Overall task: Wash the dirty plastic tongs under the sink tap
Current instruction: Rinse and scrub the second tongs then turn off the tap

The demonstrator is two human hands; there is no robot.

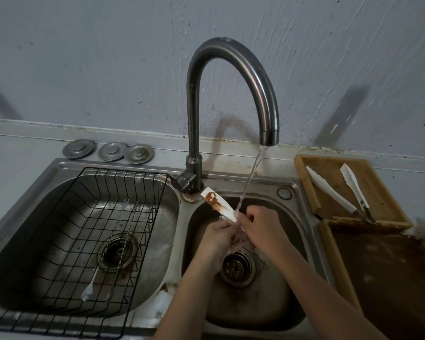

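Over the right basin [292,290], the left hand [219,238] clamps the tongs [219,204]. Their stained blade slants up-left, away from both hands and left of the stream [249,182]. The right hand [260,225], nearer the water, pinches the lower end; the blade likely needs shifting rightward.

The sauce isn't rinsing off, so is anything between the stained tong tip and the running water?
Nothing visible blocks it. The stained tip just sits left of the stream, which lands by the right hand and left hand.
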